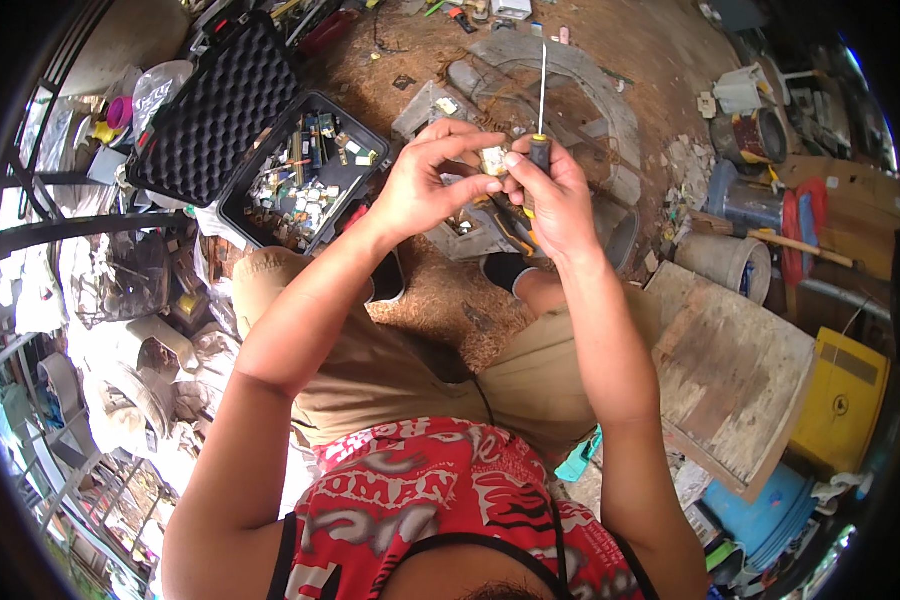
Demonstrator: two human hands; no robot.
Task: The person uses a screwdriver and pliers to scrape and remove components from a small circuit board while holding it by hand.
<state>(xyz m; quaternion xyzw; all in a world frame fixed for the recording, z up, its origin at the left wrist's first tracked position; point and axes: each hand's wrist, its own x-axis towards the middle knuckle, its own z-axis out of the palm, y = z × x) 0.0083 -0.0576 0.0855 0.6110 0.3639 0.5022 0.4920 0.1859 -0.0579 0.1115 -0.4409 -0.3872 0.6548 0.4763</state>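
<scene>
Both my hands meet in front of me above a grey block on the ground. My left hand [430, 180] is closed, with thumb and forefinger on either side of a small pale, shiny part [493, 160]; its exact kind is too small to make out. My right hand [562, 200] grips a screwdriver [540, 150] with a black and yellow handle, its thin shaft pointing away from me. The right thumb tip also presses at the edge of the small part. Below the hands lies a black and yellow hand tool [508, 225], partly covered by them.
An opened black case [345, 112] with foam in its lid [220, 110] stands at the left, holding circuit boards and metal pieces. To the right are a worn wooden board [735, 365], a yellow case [840, 400], a blue bucket [765, 510] and a pale bucket [725, 262].
</scene>
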